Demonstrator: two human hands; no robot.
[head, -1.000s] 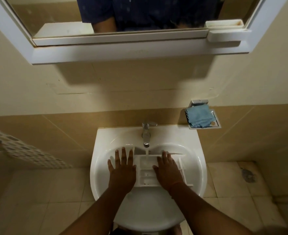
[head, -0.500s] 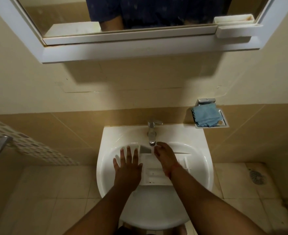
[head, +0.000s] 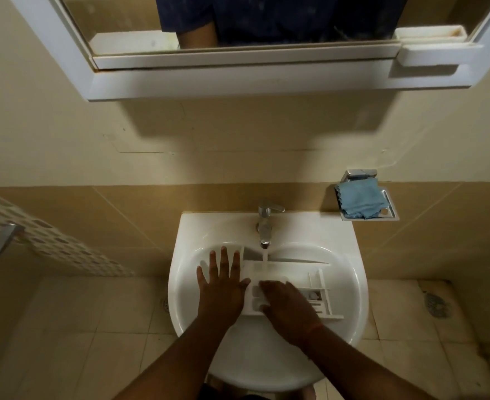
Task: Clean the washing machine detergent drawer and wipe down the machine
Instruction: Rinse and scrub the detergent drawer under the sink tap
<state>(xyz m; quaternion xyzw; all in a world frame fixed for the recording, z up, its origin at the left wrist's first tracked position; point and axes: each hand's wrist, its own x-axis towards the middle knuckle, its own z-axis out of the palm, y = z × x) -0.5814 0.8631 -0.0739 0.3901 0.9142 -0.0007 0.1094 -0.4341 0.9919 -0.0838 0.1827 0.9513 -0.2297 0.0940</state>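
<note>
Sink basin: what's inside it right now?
The white detergent drawer lies in the sink under the tap's running water. The left hand steadies it; the right hand covers its middle compartments, hiding them.

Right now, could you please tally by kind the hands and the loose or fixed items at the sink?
Hands: 2, left hand and right hand
Detergent drawer: 1
Blue cloth: 1
Tap: 1
Sink: 1
Soap dish: 1
Total: 7
</note>
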